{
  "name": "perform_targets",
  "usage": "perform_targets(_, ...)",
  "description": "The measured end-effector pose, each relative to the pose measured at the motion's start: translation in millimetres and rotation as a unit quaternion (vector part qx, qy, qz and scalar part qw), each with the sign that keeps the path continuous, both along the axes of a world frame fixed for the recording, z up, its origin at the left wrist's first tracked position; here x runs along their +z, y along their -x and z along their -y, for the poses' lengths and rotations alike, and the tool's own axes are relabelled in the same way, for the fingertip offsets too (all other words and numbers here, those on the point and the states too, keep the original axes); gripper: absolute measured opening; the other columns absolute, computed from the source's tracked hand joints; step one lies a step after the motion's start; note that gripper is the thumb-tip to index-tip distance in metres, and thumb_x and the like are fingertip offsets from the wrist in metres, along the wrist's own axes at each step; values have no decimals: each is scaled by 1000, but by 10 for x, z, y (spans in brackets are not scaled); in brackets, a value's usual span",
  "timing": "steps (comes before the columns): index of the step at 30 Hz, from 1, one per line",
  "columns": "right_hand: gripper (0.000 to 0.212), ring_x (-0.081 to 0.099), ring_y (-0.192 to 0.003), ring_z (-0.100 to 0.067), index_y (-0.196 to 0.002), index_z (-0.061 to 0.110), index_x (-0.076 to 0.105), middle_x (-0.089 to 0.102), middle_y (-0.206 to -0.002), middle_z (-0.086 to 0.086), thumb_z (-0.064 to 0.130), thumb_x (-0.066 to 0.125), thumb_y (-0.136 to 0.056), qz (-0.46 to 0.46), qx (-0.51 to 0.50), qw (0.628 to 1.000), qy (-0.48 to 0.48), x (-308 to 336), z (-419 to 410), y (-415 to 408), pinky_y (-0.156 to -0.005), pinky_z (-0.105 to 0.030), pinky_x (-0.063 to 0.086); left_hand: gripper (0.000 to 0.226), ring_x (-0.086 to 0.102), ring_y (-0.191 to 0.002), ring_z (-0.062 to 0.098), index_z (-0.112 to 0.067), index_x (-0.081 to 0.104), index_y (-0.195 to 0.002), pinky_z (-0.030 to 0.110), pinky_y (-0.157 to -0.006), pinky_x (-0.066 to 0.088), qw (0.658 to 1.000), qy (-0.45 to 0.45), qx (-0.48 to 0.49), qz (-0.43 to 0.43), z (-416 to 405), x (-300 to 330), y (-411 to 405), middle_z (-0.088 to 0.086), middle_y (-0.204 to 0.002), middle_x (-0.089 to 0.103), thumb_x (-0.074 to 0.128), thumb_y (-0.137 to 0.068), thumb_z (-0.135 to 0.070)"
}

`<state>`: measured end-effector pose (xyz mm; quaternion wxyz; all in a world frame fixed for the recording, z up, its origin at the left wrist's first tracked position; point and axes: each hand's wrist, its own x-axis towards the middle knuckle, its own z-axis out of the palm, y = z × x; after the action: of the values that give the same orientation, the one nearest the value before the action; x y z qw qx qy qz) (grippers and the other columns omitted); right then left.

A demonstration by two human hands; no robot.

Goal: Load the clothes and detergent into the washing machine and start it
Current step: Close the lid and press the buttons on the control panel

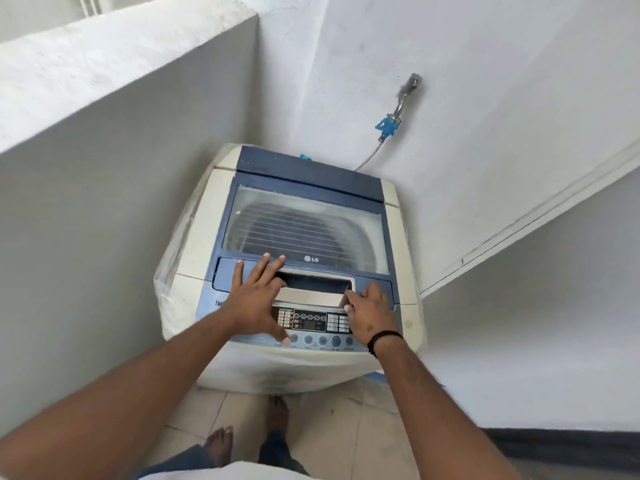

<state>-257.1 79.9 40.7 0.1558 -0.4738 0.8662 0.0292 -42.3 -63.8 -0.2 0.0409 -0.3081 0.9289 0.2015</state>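
A cream and blue top-loading washing machine (204,216) stands in a corner. Its glass lid (304,226) is closed, and the drum shows dimly through it. My left hand (256,299) lies flat with spread fingers on the lid's front edge, its thumb down by the round buttons (322,340) of the control panel (310,320). My right hand (372,315) rests at the right end of the lid handle recess (311,284), fingers bent toward it. No clothes or detergent are in view.
A low white wall (104,140) runs close along the machine's left side. Behind it, a wall tap (408,88) with a blue fitting feeds a grey hose. A white ledge (519,220) juts out on the right. My bare feet (249,431) stand on tiled floor.
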Motion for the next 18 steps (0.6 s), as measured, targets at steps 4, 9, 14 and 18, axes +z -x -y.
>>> perform_targets(4, 50, 17, -148, -34, -155, 28, 24, 43, -142, -16, 31, 34, -106, 9, -3, 998, -63, -83, -116, -76, -113, -51, 35, 125, -32, -148, 23, -20, 42, -138, 64, -112, -20, 1000, -6, -16, 17, 28, -5, -4, -3, -166, -23, 72, -38, -89)
perform_targets(9, 58, 14, -149, -34, -157, 29, 22, 41, -140, -18, 35, 44, -103, 25, -31, 999, -7, -185, -346, -242, -119, -44, 27, 134, -38, -146, 23, -26, 32, -149, 63, -112, -23, 999, -27, -39, 15, 59, 21, -47, -2, -165, -27, 77, -38, -85)
perform_targets(14, 52, 40, -131, -21, -144, 20, 48, 36, -137, -4, 30, 60, -95, 34, -52, 992, 110, -259, -673, -231, -111, -36, 41, 140, -42, -143, 21, -34, 19, -156, 63, -112, -25, 997, -48, -52, 23, 94, 21, -85, -4, -163, -30, 78, -40, -84)
perform_targets(18, 64, 27, -145, -20, -151, 24, 37, 21, -157, -3, 30, 63, -93, 20, -80, 991, 108, -350, -1016, -164, -116, -31, 31, 142, -44, -142, 22, -34, 16, -157, 63, -112, -26, 997, -47, -58, 32, 124, 11, -59, -5, -162, -34, 78, -39, -84)
